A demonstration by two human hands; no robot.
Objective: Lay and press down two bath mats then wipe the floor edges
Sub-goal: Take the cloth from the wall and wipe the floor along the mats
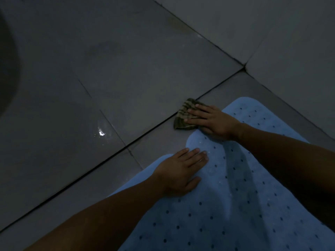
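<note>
Blue perforated rubber bath mat (226,196) lies flat on grey tiled floor (90,87), near the wall (272,33). Left hand (179,171) presses it, fingers straight. Beyond the mat edge, right hand (212,120), fingers spread, presses a striped olive cloth (183,115) against the floor.

Open grey floor (112,73) stretched to the left and ahead of the cloth (183,116), bare tile crossed only by dark grout lines and a small wet glint (101,133). To the right, the wall (272,33) ran close along the blue bath mat (235,205), leaving just a narrow strip of floor between them. The right hand (212,122) lay flat on the cloth at the mat's far edge; the left hand (181,173) pressed the mat nearer, both forearms crossing it.
</note>
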